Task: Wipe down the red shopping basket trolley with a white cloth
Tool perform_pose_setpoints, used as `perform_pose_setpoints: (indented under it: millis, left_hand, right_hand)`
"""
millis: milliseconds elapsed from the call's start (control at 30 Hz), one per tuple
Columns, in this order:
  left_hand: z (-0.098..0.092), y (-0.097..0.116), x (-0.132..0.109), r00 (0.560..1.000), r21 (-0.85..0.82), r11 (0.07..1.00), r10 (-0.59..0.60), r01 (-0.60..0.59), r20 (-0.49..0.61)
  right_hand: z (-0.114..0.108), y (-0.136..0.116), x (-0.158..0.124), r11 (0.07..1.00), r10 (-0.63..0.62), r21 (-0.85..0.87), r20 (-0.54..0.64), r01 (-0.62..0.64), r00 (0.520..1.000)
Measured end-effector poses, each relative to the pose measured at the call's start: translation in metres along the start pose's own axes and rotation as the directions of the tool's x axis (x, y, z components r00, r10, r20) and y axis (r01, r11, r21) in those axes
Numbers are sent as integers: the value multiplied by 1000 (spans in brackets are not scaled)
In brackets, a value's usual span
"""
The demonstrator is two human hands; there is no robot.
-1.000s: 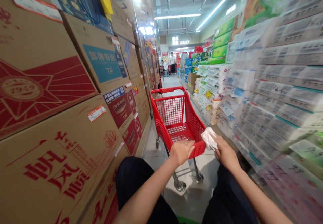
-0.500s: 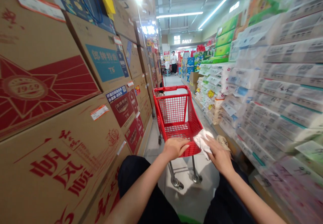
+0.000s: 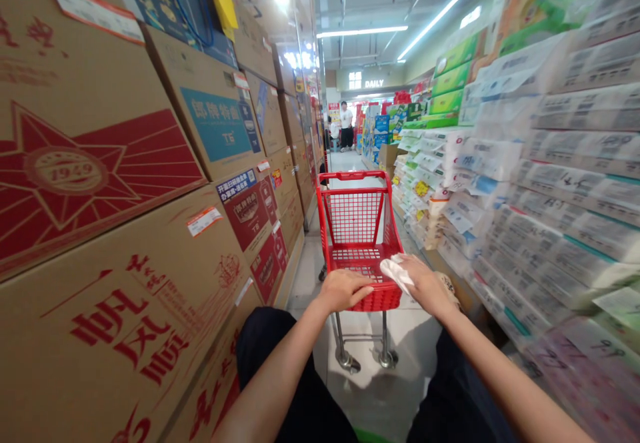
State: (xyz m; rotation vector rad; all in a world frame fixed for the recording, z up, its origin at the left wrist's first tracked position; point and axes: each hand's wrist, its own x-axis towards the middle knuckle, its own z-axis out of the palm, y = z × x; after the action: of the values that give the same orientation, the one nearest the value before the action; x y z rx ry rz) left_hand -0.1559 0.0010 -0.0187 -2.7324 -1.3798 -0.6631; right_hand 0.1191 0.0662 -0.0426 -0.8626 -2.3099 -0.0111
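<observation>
A red plastic shopping cart with grid walls and metal legs stands on the floor in front of me. My left hand grips the near left part of its rim, fingers closed over the edge. In my right hand is a white cloth, bunched under the fingers and pressed against the cart's near right corner. The fingertips of the right hand are partly hidden by the cloth. Below the basket, the caster wheels rest on the tiles.
Stacked cardboard boxes wall the left side. On the right rise piles of packaged tissue paper. My dark-trousered knees flank the cart. Farther down the aisle, a person in a white top stands near blue boxes.
My right hand and the cloth have shifted slightly up at the cart's right corner, and the cloth looks more bunched. The cart has turned a little; my left hand keeps its hold.
</observation>
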Motion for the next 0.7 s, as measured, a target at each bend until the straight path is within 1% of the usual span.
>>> perform_pose_setpoints:
  millis: [100,167,200,267,333,367,433,533,633,700]
  left_hand:
    - [-6,-13,-4,1000,7,1000,11,-11,12]
    - [-11,-21,-6,1000,46,999,-4,4,-5]
    - [-12,-23,-7,999,77,996,-30,32,-32]
    - [-12,-22,-7,986,136,982,-114,131,-124]
    - [-8,-13,-6,959,157,963,-185,221,-214]
    - [-5,-6,-6,949,152,958,-204,245,-242]
    - [5,9,-5,949,127,964,-199,235,-246]
    - [16,25,-6,947,65,969,-219,240,-235]
    - [19,27,-6,943,26,964,-252,263,-217]
    - [17,23,-4,950,23,967,-243,252,-198]
  right_hand:
    - [9,-22,-12,999,-36,-17,-10,35,999]
    - [12,-37,-16,999,-42,-10,-21,42,999]
    - [11,-45,-17,998,-55,1,-17,55,998]
    - [6,-57,-17,995,-91,37,26,90,996]
    - [0,-63,-14,991,-118,71,88,112,989]
    - [-3,-63,-12,990,-129,80,113,120,985]
    - [-8,-56,-5,987,-148,81,131,138,980]
    - [-12,-33,8,991,-135,37,98,132,986]
    - [-13,-10,20,999,-40,-34,60,42,997]
    - [-13,-5,22,998,-13,-59,42,16,999]
